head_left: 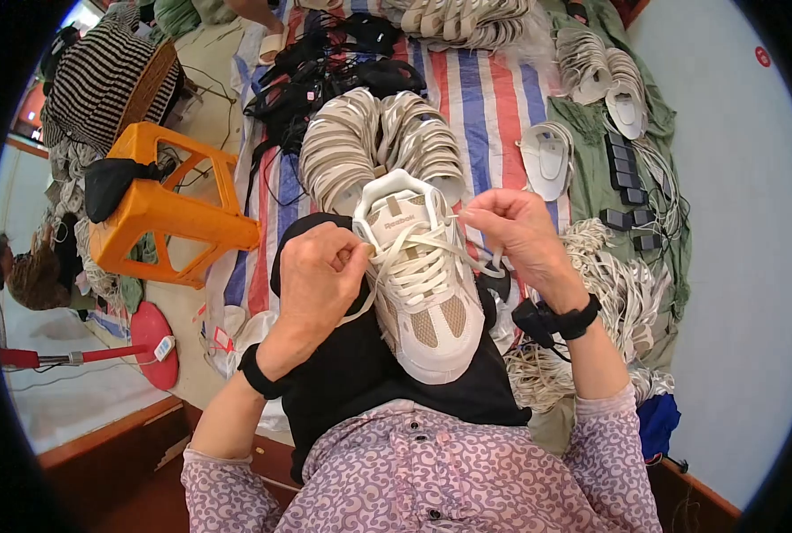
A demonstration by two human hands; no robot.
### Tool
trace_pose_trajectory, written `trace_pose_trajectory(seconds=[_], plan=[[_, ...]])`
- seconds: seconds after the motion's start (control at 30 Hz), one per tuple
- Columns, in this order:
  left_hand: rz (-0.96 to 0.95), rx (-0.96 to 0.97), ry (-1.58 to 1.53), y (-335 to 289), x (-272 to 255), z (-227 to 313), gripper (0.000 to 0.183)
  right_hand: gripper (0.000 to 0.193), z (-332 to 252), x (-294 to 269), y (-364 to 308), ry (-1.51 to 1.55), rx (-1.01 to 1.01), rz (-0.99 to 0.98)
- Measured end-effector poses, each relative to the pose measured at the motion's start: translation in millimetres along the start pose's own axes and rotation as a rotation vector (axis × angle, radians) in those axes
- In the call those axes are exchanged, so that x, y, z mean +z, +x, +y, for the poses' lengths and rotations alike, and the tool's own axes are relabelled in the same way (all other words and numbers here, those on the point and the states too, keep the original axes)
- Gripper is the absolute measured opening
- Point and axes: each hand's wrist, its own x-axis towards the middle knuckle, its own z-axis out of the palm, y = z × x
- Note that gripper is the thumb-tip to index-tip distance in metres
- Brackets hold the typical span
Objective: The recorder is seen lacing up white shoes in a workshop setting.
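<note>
A white-and-beige sneaker (pixel 430 327) rests on the person's black-trousered lap (pixel 343 395), toe pointing near, its cream laces (pixel 421 274) criss-crossed. The left hand (pixel 314 274) curls at its left edge, thumb and forefinger pinched together; whether they grip lace I cannot tell. The right hand (pixel 522 235), wrist bent inward, pinches a lace end beside the collar. Beyond, stacked shoe uppers (pixel 343 147) cover a striped sheet (pixel 506 107); left stands an orange stool (pixel 169 218).
</note>
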Motion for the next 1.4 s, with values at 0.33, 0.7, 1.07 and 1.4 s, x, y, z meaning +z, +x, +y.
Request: trace_pose_trajectory(seconds=[0.33, 0.7, 1.07, 1.4], plan=[[-0.049, -0.163, -0.191, 1.9, -3.1, -0.7, 0.009, 0.009, -9.8, 7.6, 19.0, -0.223, -0.066, -0.038], [-0.203, -0.486, -0.445, 0.3, -15.7, -3.9, 0.013, 0.005, -19.6, 21.6, 22.7, -0.598, -0.223, -0.067], [-0.396, -0.498, -0.415, 16.6, -14.6, -10.5, 0.020, 0.010, -21.7, 70.8, 44.9, -0.937, -0.689, -0.342], [-0.102, -0.350, -0.333, 9.0, -17.5, -8.5, 0.015, 0.007, -51.0, 7.3, 82.4, -1.552, -1.223, 0.198]])
